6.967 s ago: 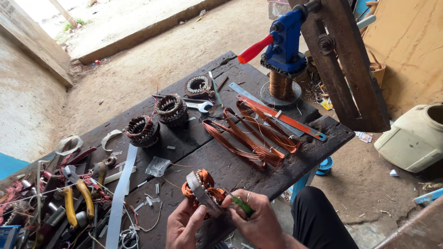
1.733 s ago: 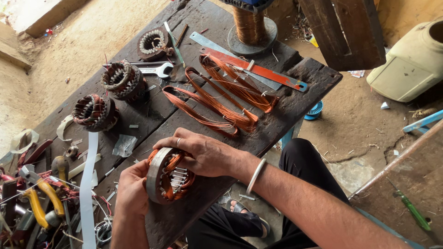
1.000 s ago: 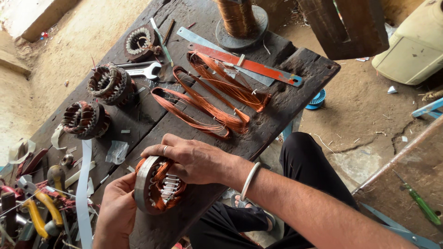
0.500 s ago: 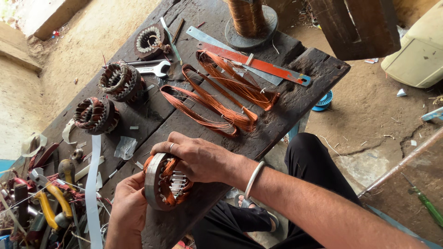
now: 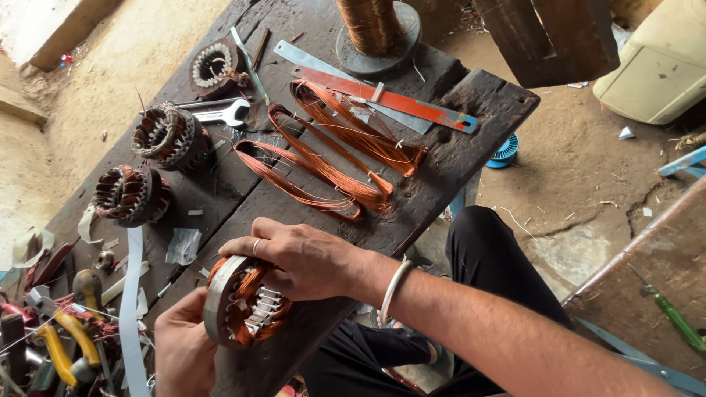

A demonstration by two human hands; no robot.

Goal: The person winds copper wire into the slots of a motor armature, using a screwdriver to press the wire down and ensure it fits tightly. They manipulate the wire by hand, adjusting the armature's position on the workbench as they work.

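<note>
Round grey-metal motor stator wound with copper-coloured wire (image 5: 243, 301), held on edge at the near rim of the dark, worn wooden tabletop (image 5: 471, 140), its bore axis lying roughly level and pointing right and slightly toward the viewer. Left hand (image 5: 184, 353) cups the steel ring from below and behind, its grip wrapped round the outer rim; how firmly it presses cannot be told. Right hand (image 5: 301, 257), wearing a finger ring and a pale metal bangle (image 5: 393, 290) at the wrist, lies across the top and open face of the stator, fingers curled down over the windings and pressing on them, so the grip is closed on the coil side and not spread. Key relation: the stator sits directly between the two hands, the left on its closed outer side, the right on the face where the copper shows; both touch it, neither is nearer.

Beyond the hands, apart from them: long loops of loose copper wire (image 5: 331, 162) laid out on the tabletop, a red flat metal strip (image 5: 397, 103), an open-ended steel spanner (image 5: 220, 114), and three other wound stators (image 5: 158, 136) toward the left. A spool of copper wire (image 5: 371, 29) stands at the far edge. Yellow-handled pliers (image 5: 62, 342) lie at lower left among tangled scraps
</note>
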